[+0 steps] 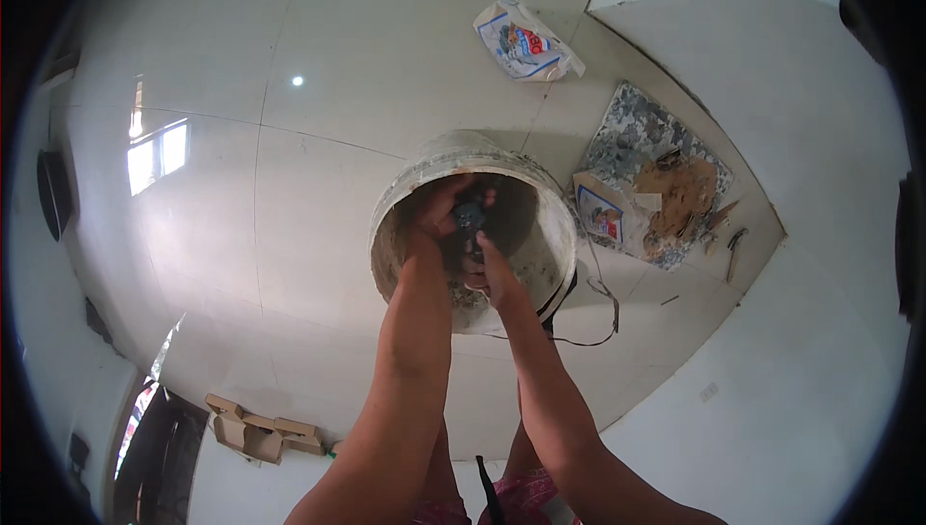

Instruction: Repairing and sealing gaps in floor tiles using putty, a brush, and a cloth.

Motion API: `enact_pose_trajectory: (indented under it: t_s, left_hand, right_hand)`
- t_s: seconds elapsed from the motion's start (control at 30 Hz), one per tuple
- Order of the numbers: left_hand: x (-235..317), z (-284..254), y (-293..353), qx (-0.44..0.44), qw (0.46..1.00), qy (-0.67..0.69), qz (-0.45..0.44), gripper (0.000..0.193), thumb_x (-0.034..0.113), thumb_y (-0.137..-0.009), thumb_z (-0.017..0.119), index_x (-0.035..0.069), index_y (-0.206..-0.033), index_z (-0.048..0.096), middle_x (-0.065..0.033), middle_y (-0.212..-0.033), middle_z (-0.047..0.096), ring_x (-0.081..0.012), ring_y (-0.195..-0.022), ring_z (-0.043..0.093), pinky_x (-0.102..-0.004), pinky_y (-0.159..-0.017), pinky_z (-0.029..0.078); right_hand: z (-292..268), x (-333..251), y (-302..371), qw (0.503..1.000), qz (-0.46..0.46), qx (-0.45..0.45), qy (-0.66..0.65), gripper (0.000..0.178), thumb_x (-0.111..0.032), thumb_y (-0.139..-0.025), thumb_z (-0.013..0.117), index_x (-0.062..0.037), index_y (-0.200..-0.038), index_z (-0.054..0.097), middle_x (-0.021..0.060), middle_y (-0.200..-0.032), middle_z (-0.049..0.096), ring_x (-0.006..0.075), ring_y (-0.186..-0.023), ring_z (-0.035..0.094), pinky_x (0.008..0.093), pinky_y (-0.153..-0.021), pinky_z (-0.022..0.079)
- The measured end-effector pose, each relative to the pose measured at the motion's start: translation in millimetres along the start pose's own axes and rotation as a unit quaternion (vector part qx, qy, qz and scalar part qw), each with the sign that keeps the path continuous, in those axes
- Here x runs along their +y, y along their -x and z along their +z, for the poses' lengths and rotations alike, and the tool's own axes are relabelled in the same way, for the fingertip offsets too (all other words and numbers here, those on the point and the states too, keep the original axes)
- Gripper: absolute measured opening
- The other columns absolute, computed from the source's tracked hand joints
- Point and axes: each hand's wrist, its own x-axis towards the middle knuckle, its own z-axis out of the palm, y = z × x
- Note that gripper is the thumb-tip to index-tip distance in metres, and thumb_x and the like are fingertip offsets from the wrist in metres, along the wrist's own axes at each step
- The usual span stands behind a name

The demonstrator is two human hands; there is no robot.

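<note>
A large, pale bucket (567,235), crusted with dried residue, leans with its mouth facing me. Both of my hands reach inside it. Deep in the shadow, my left hand (439,208) curls round the head of a dark handheld tool (470,218); its exact kind is too dim to make out. Lower down, my right hand (494,272) wraps round the narrower handle end of the same tool. Bits of residue cling to the inner wall below the hands.
A thin dark cord (615,317) loops beside the bucket. On the right lies a grey mottled board (617,124) bearing brown powder (680,187), near a hammer-like tool (736,253). A printed bag (526,42) lies beyond the bucket. Open cardboard boxes (246,436) sit by the near-left wall.
</note>
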Motion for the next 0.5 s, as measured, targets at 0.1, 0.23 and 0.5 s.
enact_pose_trajectory:
  t_s: [0.1, 0.23, 0.5]
  left_hand:
    - [-5.6, 32.6, 3.8, 0.071, 0.991, 0.08, -0.074, 0.025, 0.018, -0.095, 0.047, -0.001, -0.108, 0.055, -0.013, -0.085, 0.061, -0.0234, -0.073, 0.063, -0.036, -0.068, 0.055]
    - [-5.5, 4.7, -1.9, 0.209, 0.978, -0.003, -0.024, 0.029, 0.018, -0.097, 0.045, -0.005, -0.113, 0.05, -0.0193, -0.099, 0.061, -0.0292, -0.091, 0.064, -0.0398, -0.08, 0.054]
    - [21.3, 40.1, 43.7, -0.064, 0.965, 0.249, 0.057, 0.036, 0.014, -0.092, 0.051, -0.006, -0.121, 0.048, -0.0266, -0.123, 0.052, -0.0389, -0.12, 0.049, -0.051, -0.102, 0.041]
  right_hand:
    - [8.1, -1.4, 13.2, 0.997, -0.035, 0.062, -0.01, 0.034, -0.047, -0.096, 0.04, -0.0152, -0.086, 0.048, -0.0051, -0.056, 0.034, 0.0065, -0.042, 0.032, 0.0233, -0.038, 0.024]
    - [29.8, 16.5, -2.9, 0.969, -0.096, 0.197, 0.116, 0.037, -0.05, -0.095, 0.04, -0.0158, -0.082, 0.046, -0.007, -0.054, 0.031, 0.0052, -0.042, 0.027, 0.0227, -0.04, 0.021]
    - [20.1, -2.3, 27.5, 0.99, -0.031, 0.037, 0.136, 0.045, -0.055, -0.094, 0.038, -0.0132, -0.082, 0.05, -0.0055, -0.051, 0.034, 0.0089, -0.038, 0.03, 0.023, -0.039, 0.026]
